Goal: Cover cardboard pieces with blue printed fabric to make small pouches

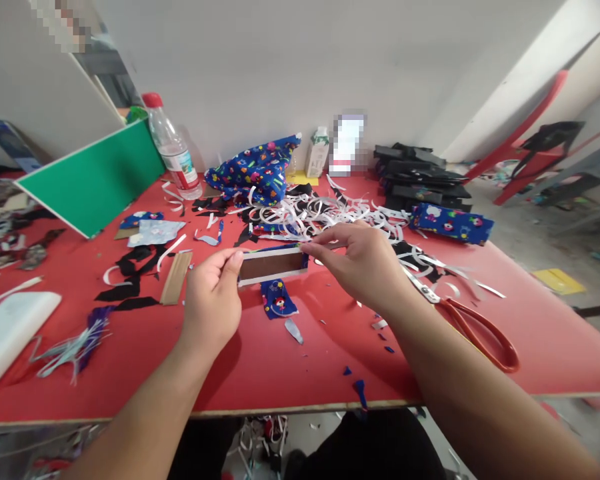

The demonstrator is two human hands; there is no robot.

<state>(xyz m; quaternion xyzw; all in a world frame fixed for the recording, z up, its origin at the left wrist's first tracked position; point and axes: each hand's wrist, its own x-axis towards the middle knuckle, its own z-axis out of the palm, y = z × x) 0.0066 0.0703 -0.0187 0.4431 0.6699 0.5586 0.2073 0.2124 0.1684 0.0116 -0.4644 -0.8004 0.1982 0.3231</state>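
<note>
Between my two hands, above the table, is a small flat piece of brown cardboard [273, 267] with white strips along its long edges and blue printed fabric at its far edge and right end. My left hand [214, 283] pinches its left end between thumb and fingers. At the right end, my right hand [353, 257] has thumb and forefinger pressed together on its corner. Just below lies a scrap of blue patterned fabric [279, 299]. Scissors [460, 320] with red handles rest beside my right forearm.
White and black offcuts [325, 212] heap behind my hands. Further back stand a bottle [177, 157], a crumpled blue fabric [257, 168] and a small carton [318, 152]. Stacked black pieces [420, 175] and a folded blue fabric piece [451, 223] lie right; a green board [97, 177] leans left.
</note>
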